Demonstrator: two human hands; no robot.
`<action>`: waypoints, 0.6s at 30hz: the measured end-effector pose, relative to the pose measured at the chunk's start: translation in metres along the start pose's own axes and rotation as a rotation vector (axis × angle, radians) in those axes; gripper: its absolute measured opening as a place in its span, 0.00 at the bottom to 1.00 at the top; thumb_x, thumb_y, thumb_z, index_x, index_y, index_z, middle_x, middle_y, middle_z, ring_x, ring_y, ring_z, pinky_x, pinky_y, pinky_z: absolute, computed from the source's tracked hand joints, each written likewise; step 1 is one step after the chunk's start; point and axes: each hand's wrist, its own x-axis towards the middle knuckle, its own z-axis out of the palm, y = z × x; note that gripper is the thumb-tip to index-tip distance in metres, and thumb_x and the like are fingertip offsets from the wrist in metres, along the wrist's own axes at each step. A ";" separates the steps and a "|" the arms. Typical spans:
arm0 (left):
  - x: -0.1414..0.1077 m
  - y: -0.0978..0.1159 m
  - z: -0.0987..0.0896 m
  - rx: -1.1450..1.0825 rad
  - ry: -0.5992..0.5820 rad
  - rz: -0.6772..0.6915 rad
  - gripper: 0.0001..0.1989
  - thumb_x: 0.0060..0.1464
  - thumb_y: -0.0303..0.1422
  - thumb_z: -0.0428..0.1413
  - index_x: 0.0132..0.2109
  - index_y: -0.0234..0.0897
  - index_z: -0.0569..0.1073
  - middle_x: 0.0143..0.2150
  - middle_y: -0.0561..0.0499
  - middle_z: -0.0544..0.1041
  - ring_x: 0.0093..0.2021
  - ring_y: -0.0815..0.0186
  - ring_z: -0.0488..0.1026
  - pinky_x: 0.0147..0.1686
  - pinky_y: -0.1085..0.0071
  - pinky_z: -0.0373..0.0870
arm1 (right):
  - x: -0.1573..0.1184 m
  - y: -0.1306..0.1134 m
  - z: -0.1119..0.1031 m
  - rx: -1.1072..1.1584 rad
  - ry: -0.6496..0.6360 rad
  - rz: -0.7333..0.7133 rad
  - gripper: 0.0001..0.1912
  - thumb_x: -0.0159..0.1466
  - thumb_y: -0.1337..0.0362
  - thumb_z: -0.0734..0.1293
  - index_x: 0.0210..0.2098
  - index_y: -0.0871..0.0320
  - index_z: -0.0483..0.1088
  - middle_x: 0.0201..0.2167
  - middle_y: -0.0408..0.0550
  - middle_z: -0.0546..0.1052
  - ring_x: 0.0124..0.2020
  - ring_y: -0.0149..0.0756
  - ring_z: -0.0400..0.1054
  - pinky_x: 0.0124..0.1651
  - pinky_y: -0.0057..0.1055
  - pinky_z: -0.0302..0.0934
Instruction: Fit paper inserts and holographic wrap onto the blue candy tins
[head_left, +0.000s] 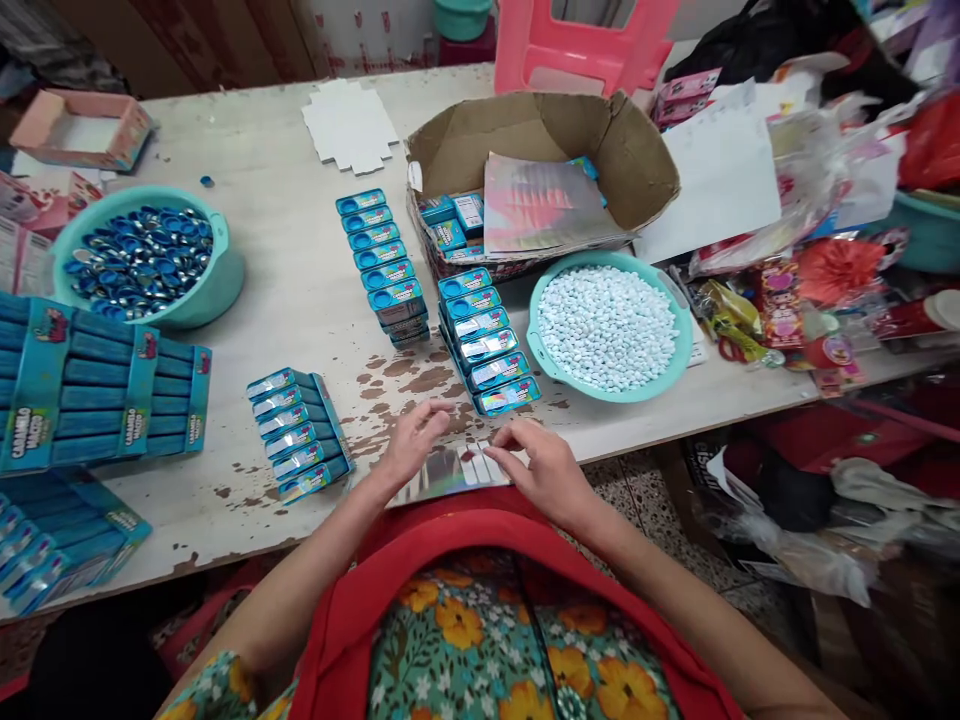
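Note:
A shiny silvery sticker sheet with pale strips at its right end lies at the table's front edge, before my body. My right hand is closed, thumb and forefinger pinched at the strips of that sheet. Above the sheet's left part is my left hand, fingers stretched out and a little apart, with nothing visible in them. Just beyond my hands stands a row of small blue candy boxes with shiny stickers on their ends. Left of my left hand is another group of blue boxes, also bearing shiny stickers.
A turquoise basin of small pale candies stands right. Behind is an open cardboard box holding boxes and a shiny sheet. More blue boxes stand nearby. Far left are a basin of blue caps and stacked display trays.

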 end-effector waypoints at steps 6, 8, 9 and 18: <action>0.000 0.059 -0.011 -0.169 -0.263 -0.061 0.15 0.53 0.43 0.53 0.33 0.33 0.71 0.27 0.50 0.74 0.29 0.68 0.71 0.32 0.72 0.68 | 0.034 -0.011 -0.025 0.034 0.088 0.031 0.06 0.63 0.62 0.64 0.31 0.56 0.68 0.29 0.44 0.73 0.33 0.34 0.66 0.37 0.29 0.58; 0.012 0.063 -0.017 -0.192 -0.220 -0.102 0.15 0.55 0.42 0.50 0.34 0.33 0.69 0.22 0.54 0.69 0.23 0.71 0.67 0.27 0.74 0.66 | 0.054 -0.005 -0.026 -0.026 0.145 0.053 0.07 0.62 0.61 0.65 0.29 0.56 0.69 0.30 0.45 0.74 0.35 0.35 0.67 0.38 0.29 0.58; 0.020 0.065 -0.021 -0.192 -0.190 -0.088 0.15 0.55 0.42 0.50 0.37 0.33 0.69 0.22 0.55 0.69 0.22 0.72 0.67 0.25 0.75 0.66 | 0.066 -0.003 -0.027 -0.056 0.171 0.070 0.07 0.61 0.61 0.65 0.28 0.56 0.69 0.31 0.45 0.74 0.36 0.35 0.67 0.38 0.30 0.58; 0.113 0.076 -0.055 0.315 0.213 0.143 0.09 0.55 0.29 0.44 0.44 0.37 0.62 0.24 0.57 0.67 0.22 0.71 0.62 0.25 0.75 0.57 | 0.187 0.004 -0.044 -0.377 0.086 0.263 0.09 0.58 0.58 0.67 0.28 0.57 0.72 0.30 0.47 0.76 0.35 0.37 0.68 0.35 0.29 0.57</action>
